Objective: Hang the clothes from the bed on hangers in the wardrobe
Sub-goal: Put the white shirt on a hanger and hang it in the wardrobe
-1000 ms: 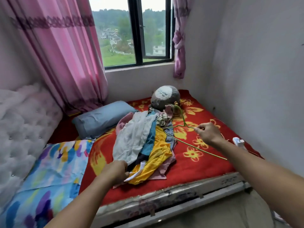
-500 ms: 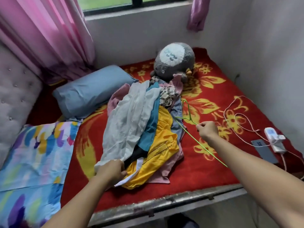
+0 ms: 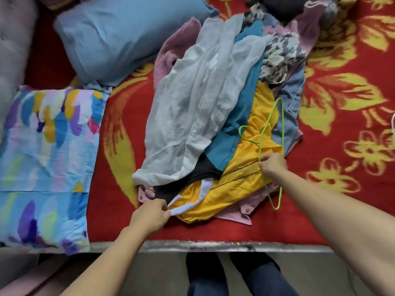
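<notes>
Clothes (image 3: 213,107) lie heaped mid-bed on the red blanket with yellow flowers (image 3: 320,221), a yellow garment with white trim (image 3: 235,184) at the near edge of the pile. Left hand (image 3: 149,215) pinches that white trim between curled fingers. Right hand (image 3: 273,165) is closed round a thin green wire hanger (image 3: 268,123) lying across the yellow garment. A pale blue pillow (image 3: 119,35) sits beyond, left of the pile.

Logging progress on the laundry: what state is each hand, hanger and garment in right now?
Left hand: pinches yellow garment by its white trim.
Right hand: holds green wire hanger.
Green wire hanger: bare, over the yellow garment.
Yellow garment: crumpled on bed, unhung.
White garment: draped on top, unhung.
Teal garment: partly buried, unhung.
</notes>
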The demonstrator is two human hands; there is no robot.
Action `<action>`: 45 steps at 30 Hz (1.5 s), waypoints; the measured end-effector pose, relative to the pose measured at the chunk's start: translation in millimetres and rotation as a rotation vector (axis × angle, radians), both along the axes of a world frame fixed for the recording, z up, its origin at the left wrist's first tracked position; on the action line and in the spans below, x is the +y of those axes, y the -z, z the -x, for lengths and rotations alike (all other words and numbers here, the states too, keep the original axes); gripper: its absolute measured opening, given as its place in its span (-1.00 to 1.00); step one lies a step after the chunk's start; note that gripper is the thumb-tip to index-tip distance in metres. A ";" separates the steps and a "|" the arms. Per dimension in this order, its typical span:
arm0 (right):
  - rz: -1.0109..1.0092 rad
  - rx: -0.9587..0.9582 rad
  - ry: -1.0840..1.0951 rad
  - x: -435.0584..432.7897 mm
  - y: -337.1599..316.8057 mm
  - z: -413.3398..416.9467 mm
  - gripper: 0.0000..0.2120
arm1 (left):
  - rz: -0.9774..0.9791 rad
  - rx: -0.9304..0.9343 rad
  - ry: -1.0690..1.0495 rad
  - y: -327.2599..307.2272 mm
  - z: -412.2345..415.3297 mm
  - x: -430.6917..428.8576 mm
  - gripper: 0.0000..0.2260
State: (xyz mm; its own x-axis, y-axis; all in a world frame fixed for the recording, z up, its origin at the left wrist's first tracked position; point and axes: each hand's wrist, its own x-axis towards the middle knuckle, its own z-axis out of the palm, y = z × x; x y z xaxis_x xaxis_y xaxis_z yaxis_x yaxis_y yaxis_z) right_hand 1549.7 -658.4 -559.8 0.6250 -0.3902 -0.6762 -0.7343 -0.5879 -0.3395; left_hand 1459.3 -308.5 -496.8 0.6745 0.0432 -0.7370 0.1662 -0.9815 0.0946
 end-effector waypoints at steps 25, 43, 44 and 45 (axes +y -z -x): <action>-0.054 -0.249 0.117 172.4 46.7 4.5 -0.83 | 0.275 -0.115 0.150 91.5 -118.7 66.7 -0.69; -0.281 -0.459 0.368 44.5 6.3 121.8 -0.80 | 0.317 -0.390 1.091 40.6 -157.6 -197.5 -0.84; -0.302 -0.483 0.400 38.5 -4.8 123.6 -0.82 | 0.320 -0.355 1.042 35.0 -152.1 -198.0 -0.87; -0.320 -0.501 0.415 31.1 -16.0 125.2 -0.78 | 0.314 -0.301 0.984 27.6 -146.7 -197.6 -0.86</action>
State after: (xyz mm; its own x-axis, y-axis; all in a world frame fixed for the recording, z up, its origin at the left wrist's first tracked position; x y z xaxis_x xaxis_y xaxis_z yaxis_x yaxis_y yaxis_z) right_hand 1424.5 -627.3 -543.8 0.7328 -0.4934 -0.4685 -0.5867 -0.1094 -0.8024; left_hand 1606.0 -506.1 -524.5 0.4656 -0.7801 -0.4180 -0.7555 -0.5963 0.2713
